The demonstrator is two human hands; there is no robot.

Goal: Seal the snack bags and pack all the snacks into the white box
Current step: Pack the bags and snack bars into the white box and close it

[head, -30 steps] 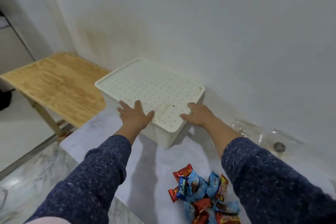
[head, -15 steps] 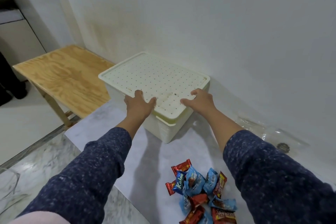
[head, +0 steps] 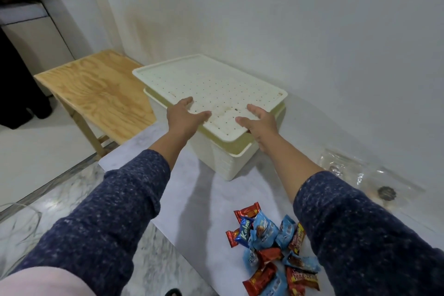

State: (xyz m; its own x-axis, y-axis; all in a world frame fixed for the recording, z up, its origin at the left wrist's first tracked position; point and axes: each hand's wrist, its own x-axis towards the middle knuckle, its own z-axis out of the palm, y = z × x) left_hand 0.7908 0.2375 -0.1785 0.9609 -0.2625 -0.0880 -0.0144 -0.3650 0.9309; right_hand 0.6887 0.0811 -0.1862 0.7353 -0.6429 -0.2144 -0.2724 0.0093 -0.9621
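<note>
The white box stands on a pale table top by the wall. Its perforated white lid is raised off the rim at the near corner, leaving a gap. My left hand grips the lid's near-left edge with the thumb on top. My right hand grips the near-right edge the same way. A pile of several wrapped snacks, red and blue, lies on the table near me, between my forearms. What the box holds is hidden.
Clear plastic bags lie flat at the right by the wall. A low plywood table stands to the left of the box. The pale table top ends at a marbled surface on the left.
Both hands went from resting flat on the shut lid to gripping its near edges. The lid's near corner has come up off the box.
</note>
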